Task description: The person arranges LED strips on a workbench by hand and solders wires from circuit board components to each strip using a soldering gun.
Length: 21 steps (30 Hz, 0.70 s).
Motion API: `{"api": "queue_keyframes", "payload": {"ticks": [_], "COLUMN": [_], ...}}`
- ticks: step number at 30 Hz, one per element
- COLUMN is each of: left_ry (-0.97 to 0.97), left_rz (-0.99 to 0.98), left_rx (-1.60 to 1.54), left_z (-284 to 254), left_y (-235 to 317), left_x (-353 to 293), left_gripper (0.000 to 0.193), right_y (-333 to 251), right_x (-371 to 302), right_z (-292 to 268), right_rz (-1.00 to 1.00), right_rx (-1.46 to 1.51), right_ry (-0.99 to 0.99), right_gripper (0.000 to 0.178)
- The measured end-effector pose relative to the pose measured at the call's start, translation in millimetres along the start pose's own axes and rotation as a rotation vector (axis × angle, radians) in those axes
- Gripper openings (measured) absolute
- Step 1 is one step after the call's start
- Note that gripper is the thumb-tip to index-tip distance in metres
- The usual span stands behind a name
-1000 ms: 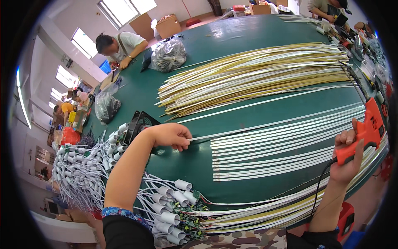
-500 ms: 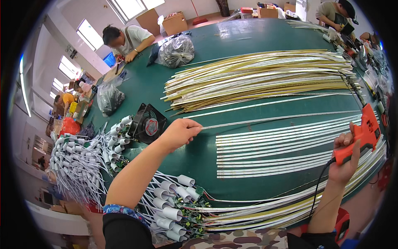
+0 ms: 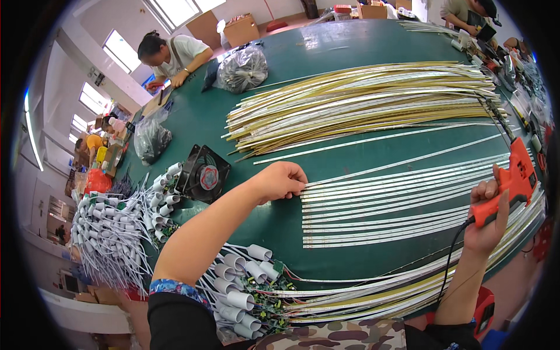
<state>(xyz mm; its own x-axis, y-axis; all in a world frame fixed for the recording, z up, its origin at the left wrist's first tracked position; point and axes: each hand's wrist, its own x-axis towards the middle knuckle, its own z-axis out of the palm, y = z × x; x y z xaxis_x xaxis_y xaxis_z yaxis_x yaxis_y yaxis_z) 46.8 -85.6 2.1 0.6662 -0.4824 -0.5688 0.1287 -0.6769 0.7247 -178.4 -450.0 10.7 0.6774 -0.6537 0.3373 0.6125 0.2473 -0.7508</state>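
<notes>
White, thin, straight strip (image 3: 408,159) above green desk (image 3: 350,265), long axis rightward, slanting away; left grip (image 3: 286,181) pinches its left end (right grip (image 3: 487,219) wraps red pistol-shaped tool (image 3: 519,175)). Versus earlier: left end shifted right, against parallel white strips (image 3: 373,205).

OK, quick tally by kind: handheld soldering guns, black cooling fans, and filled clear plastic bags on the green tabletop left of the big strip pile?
Red soldering gun, in the right hand: 1
Black cooling fan: 1
Filled clear plastic bags: 2
Total: 4
</notes>
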Motion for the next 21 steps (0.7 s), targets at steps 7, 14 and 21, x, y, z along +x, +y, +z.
{"api": "queue_keyframes", "payload": {"ticks": [7, 14, 21], "left_ry": [-0.108, -0.154, -0.144], "left_rz": [0.006, 0.002, -0.08], "left_rx": [0.197, 0.209, 0.348], "left_z": [-9.1, -10.0, -17.6], "left_y": [11.5, 18.3, 20.4], "left_x": [9.9, 15.6, 23.8], "left_gripper": [0.005, 0.009, 0.017], "right_y": [-0.1, -0.6, 9.1], "right_x": [-1.5, -1.6, 4.4], "right_z": [0.8, 1.0, -10.2], "right_rz": [0.005, 0.002, 0.035], "right_rx": [-0.01, -0.012, 0.063], "right_ry": [0.008, -0.004, -0.05], "right_gripper": [0.052, 0.052, 0.055]}}
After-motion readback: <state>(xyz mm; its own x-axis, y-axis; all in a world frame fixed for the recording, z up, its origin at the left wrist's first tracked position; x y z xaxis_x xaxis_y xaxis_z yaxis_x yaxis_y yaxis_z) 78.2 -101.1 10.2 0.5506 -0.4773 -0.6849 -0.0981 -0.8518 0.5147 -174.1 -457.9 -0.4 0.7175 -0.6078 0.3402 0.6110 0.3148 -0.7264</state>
